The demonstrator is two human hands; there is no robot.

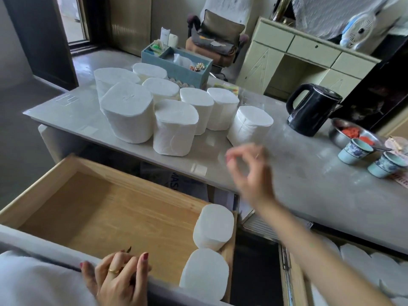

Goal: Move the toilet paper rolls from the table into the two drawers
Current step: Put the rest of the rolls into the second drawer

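Toilet paper rolls (174, 127): 8 upright on table (309, 191), frame centre; 2 in left drawer (110, 208), lower right corner. I judge reach step. Right hand (251, 173) blurred, fingers loosely curled, empty, near nearest roll (250, 125). Left hand (119, 277) rests low, holding nothing. Next: I close fingers round roll.

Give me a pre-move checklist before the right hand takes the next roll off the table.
1. Right hand empty, over the table: ok.
2. Nearest roll upright, unobstructed: ok.
3. Left drawer open, two rolls at its right end, room left: ok.
4. Left hand on the drawer's front edge, clear of the drop zone: ok.
5. Right drawer capacity: cannot tell, mostly hidden.
6. Kettle clear of the reach path: ok.
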